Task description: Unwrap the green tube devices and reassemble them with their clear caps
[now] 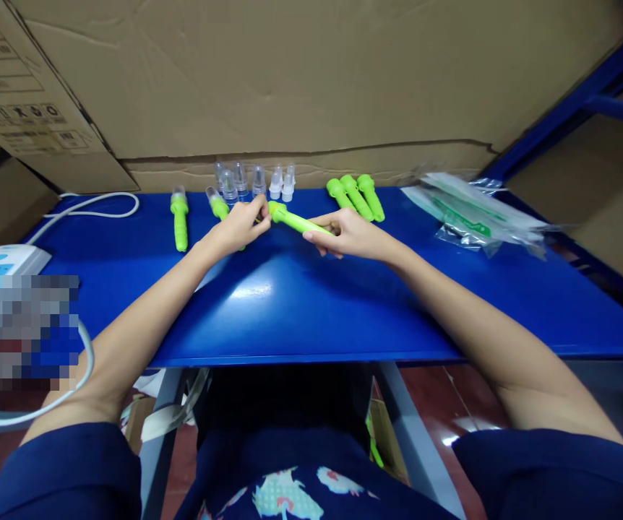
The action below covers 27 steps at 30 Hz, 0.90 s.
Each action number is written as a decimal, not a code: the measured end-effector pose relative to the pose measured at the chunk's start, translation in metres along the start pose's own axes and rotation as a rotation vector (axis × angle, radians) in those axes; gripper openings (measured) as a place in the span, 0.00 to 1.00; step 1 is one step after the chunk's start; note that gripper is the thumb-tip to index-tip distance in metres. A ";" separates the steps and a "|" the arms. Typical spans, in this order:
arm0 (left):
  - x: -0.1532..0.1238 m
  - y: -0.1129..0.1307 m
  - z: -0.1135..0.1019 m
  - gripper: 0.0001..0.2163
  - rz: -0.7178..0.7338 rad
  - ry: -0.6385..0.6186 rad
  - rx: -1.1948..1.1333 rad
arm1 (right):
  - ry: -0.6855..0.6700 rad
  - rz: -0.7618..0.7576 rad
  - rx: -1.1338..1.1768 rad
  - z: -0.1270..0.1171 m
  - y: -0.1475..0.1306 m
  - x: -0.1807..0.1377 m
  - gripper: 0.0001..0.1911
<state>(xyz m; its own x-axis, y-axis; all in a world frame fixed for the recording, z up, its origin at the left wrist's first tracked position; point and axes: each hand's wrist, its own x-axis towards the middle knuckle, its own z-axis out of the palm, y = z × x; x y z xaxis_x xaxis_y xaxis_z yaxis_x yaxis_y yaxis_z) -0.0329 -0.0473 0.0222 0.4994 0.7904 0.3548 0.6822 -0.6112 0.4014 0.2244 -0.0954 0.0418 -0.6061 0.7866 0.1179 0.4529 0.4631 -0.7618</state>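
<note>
My right hand (347,235) is closed round the shaft of a bright green plastic tool (290,217) held low over the blue table (311,296). My left hand (241,224) pinches at the tool's wide head end; what sits between its fingertips is hidden. Just behind my left hand lies another green tool with a clear cap (217,205). A capped green tool (180,219) lies further left. Three uncapped green tools (355,195) lie side by side behind my right hand.
Several clear plastic caps (251,180) stand along the table's back edge against a cardboard wall (311,79). A pile of clear plastic bags (474,213) lies at the right. A white power strip (2,260) and its cable (95,204) sit at the left.
</note>
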 end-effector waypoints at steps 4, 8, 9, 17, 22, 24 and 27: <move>0.004 -0.001 0.007 0.04 0.041 0.087 0.068 | 0.043 -0.024 -0.056 0.006 -0.004 -0.001 0.22; 0.005 0.002 0.009 0.05 0.003 0.199 0.105 | 0.076 -0.039 -0.065 0.010 -0.008 -0.001 0.20; 0.005 0.002 0.009 0.05 -0.010 0.217 0.105 | 0.079 -0.040 -0.062 0.011 -0.009 -0.001 0.20; 0.003 -0.008 0.001 0.06 -0.069 0.253 0.016 | 0.010 -0.019 0.085 0.000 0.001 0.002 0.23; 0.003 -0.007 0.005 0.04 -0.005 0.246 -0.038 | -0.088 0.002 0.143 -0.019 0.015 0.003 0.28; 0.003 -0.005 0.007 0.04 0.022 0.235 -0.076 | -0.124 0.024 0.149 -0.026 0.021 0.003 0.30; 0.001 -0.009 0.007 0.04 0.032 0.219 -0.182 | -0.106 0.079 0.128 -0.035 0.031 0.002 0.32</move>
<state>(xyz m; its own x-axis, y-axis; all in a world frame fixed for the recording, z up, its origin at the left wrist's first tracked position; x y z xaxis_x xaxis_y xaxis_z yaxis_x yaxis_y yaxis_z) -0.0346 -0.0406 0.0132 0.3785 0.7552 0.5353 0.5509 -0.6485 0.5254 0.2604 -0.0654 0.0412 -0.6407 0.7678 -0.0085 0.4191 0.3404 -0.8417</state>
